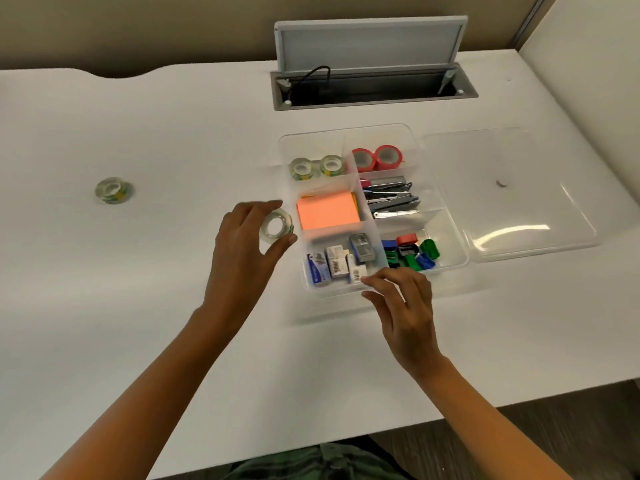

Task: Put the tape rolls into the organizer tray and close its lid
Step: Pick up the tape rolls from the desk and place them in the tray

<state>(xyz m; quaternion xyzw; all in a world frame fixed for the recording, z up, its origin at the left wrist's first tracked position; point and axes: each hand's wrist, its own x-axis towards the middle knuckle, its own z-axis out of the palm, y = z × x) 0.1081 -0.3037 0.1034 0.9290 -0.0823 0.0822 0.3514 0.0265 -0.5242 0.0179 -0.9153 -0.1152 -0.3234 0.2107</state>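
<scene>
A clear organizer tray (446, 216) stands open on the white table, its clear lid (526, 202) lying flat to its right. Two clear tape rolls (317, 167) sit in the tray's back left compartment and two red tape rolls (377, 157) in the back right one. My left hand (242, 237) holds a clear tape roll (277, 226) between thumb and fingers, just left of the tray. Another clear tape roll (113, 190) lies alone on the table at the far left. My right hand (405, 306) touches the tray's front edge with spread fingers and holds nothing.
The tray also holds orange sticky notes (327, 211), staplers (391, 200), staple boxes (337, 263) and coloured sharpeners (412, 251). An open cable hatch (374, 88) with a raised grey flap sits at the back of the table. The table's front edge runs below my arms.
</scene>
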